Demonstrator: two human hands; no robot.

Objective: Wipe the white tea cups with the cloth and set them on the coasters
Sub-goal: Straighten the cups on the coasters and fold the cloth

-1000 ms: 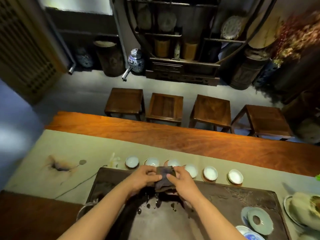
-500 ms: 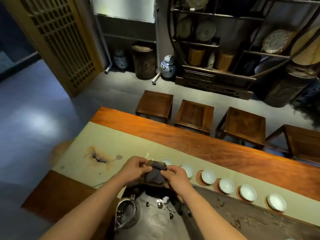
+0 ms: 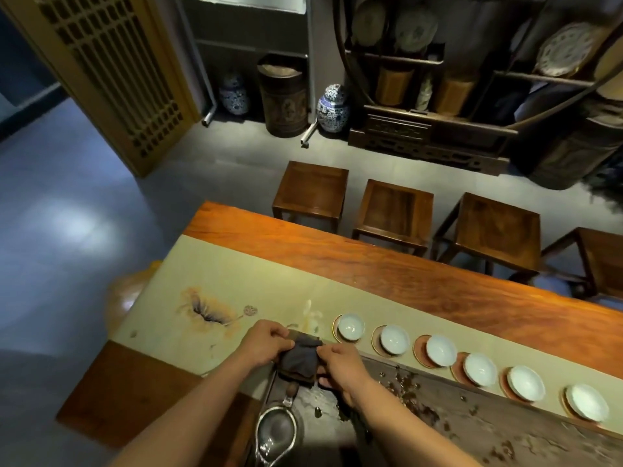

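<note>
Low in the frame's centre, left hand (image 3: 266,342) and right hand (image 3: 340,364) pinch the dark cloth (image 3: 300,360) shut-fingered; fold it neatly, since six cups (image 3: 438,350) already sit on coasters (image 3: 419,352) rightward.

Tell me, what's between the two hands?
In the head view, a dark cloth sits bunched between the left hand and the right hand. Both hands pinch it. No cup shows inside it.

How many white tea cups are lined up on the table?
6, in one row along the runner, each on its own coaster. Whether the cloth hides another cannot be told.
</note>
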